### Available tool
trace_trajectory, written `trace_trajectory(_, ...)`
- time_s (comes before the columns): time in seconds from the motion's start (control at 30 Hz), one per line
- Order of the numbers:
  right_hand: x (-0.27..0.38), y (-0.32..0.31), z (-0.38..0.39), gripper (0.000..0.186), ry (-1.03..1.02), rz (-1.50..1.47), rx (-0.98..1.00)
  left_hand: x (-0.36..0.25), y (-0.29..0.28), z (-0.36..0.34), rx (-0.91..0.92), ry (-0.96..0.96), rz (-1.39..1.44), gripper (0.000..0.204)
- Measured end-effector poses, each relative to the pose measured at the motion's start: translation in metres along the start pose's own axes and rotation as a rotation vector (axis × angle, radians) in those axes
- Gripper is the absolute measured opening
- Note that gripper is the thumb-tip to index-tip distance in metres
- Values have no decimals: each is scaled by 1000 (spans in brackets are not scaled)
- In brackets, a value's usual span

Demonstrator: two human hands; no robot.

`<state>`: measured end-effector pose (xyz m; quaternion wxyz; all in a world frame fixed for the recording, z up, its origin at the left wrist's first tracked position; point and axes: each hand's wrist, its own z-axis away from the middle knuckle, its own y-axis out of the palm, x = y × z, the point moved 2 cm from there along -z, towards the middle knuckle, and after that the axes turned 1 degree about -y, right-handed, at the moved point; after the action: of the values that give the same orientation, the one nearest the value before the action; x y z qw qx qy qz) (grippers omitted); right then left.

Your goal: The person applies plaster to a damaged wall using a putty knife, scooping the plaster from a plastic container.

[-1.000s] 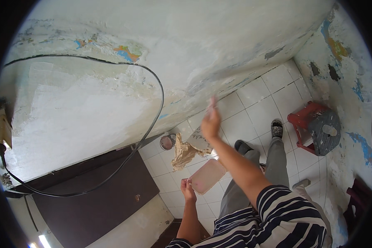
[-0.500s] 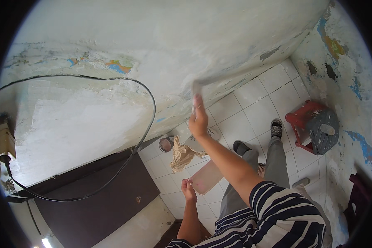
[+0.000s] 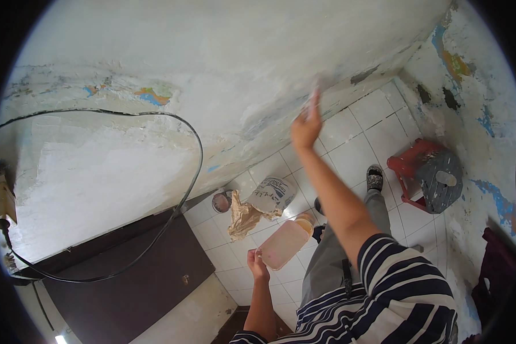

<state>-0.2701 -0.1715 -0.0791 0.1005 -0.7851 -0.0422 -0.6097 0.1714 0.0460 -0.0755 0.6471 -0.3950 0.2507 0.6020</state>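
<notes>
My right hand (image 3: 307,127) is raised at the wall (image 3: 223,51), closed on a putty knife (image 3: 318,86) that is smeared by motion. The blade points up at the patchy, pale wall surface, and whether it touches cannot be made out. Lower down, my left hand (image 3: 257,265) grips one end of a shallow pinkish plastic tray (image 3: 283,247), held above the floor. A yellowish round thing (image 3: 305,222) shows partly past the tray's far end.
A paper sack (image 3: 274,195) with torn brown paper (image 3: 243,217) stands on the tiles beside a round tub (image 3: 221,202). At right is a red stool (image 3: 406,163) with a dark top. A black cable (image 3: 199,149) hangs over the wall and brown panel (image 3: 132,269).
My right hand has swept rightward and up along the wall with the putty knife. My left hand still holds the tray, and more of the sack shows.
</notes>
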Motion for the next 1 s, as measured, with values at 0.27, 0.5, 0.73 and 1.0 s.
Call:
trace_trajectory(0.27,19,-39,120,68,161,-188,435,-14,26,11,-2,29,22,19)
trace_trajectory(0.5,-47,-67,-106,64,88,-67,-85,-21,51,14,30,53,48,18)
trace_trajectory(0.73,-6,-23,18,62,188,-42,246,-3,73,30,45,-37,25,17)
trace_trajectory(1.0,-35,-77,10,60,301,-137,361,-23,134,42,29,-60,16,21)
